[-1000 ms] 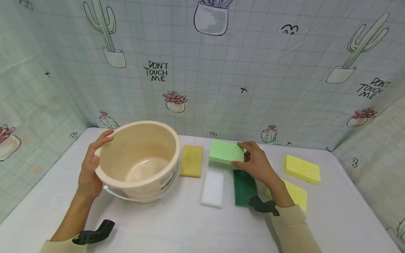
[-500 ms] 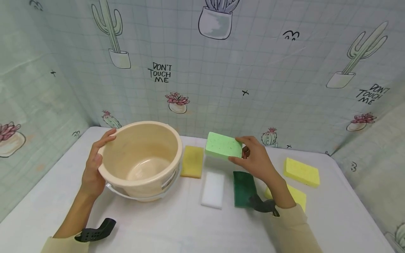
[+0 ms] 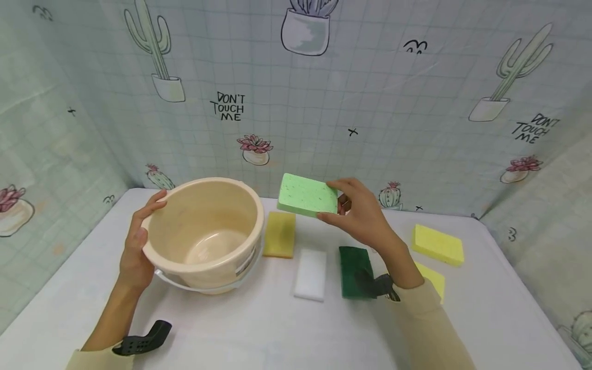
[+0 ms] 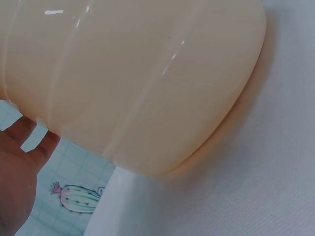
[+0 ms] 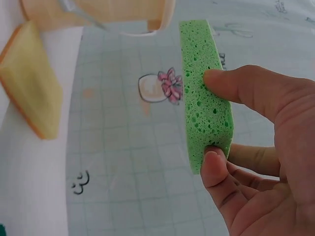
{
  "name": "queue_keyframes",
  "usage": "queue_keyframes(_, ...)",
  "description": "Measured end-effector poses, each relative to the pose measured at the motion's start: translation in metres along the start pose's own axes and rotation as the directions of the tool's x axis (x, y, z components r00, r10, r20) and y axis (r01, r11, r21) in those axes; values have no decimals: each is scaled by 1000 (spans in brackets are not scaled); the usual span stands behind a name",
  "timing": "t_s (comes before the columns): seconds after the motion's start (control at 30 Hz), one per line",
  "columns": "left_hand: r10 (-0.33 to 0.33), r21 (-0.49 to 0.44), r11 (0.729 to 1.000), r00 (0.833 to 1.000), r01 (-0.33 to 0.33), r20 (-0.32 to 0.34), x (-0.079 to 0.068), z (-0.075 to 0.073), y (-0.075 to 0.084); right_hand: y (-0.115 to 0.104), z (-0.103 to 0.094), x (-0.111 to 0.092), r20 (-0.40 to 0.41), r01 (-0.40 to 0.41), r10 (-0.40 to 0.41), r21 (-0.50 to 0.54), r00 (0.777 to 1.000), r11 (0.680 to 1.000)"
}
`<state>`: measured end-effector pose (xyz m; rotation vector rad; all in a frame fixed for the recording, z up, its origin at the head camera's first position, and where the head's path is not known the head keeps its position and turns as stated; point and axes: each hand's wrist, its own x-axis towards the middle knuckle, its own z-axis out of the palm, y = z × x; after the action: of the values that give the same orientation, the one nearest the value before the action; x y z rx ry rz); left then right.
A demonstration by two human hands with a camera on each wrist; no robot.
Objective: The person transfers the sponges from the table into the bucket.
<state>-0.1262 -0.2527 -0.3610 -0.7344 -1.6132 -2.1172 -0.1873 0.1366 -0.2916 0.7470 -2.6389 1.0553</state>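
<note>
A cream bucket (image 3: 203, 275) with a white handle stands at the left of the white table. My left hand (image 3: 137, 246) grips its left rim, fingers over the edge; in the left wrist view that left hand (image 4: 15, 172) shows beside the bucket wall (image 4: 138, 88). My right hand (image 3: 361, 213) pinches a light green sponge (image 3: 307, 195) by its right end, raised above the table to the right of the bucket. Seen from the right wrist, thumb and fingers press the porous sponge (image 5: 204, 98) from two sides.
On the table lie a mustard-yellow sponge (image 3: 279, 235), a white sponge (image 3: 310, 275) and a dark green scouring pad (image 3: 355, 267). Two bright yellow sponges, one at the far right (image 3: 438, 244) and one partly behind the right forearm (image 3: 432, 280), lie there too. A patterned cloth (image 3: 296, 103) hangs behind.
My right hand has lifted the green sponge off the table area behind the pads and carried it up and left toward the bucket. The left hand and bucket have hardly moved.
</note>
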Motion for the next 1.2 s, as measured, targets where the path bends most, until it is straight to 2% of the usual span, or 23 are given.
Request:
queue_keyframes(0.4, -8, 28, 1000, 1000, 8, 0, -1, -1, -1, -30, 8, 19, 19, 52, -54, 86, 998, 995)
queue_keyframes(0.73, 0, 0, 1000, 1000, 0, -1, -2, -2, 0, -61, 27, 36, 50, 125, -131, 112, 990, 986)
queue_keyframes(0.97, 1, 10, 1000, 1000, -1, 1, -2, -2, 0, -80, 41, 45, 92, 144, -155, 117, 984, 983)
queue_keyframes(1.2, 11, 14, 1000, 1000, -11, -5, -1, -1, 1, -99, 54, 55, 154, 184, -192, 67, 969, 981)
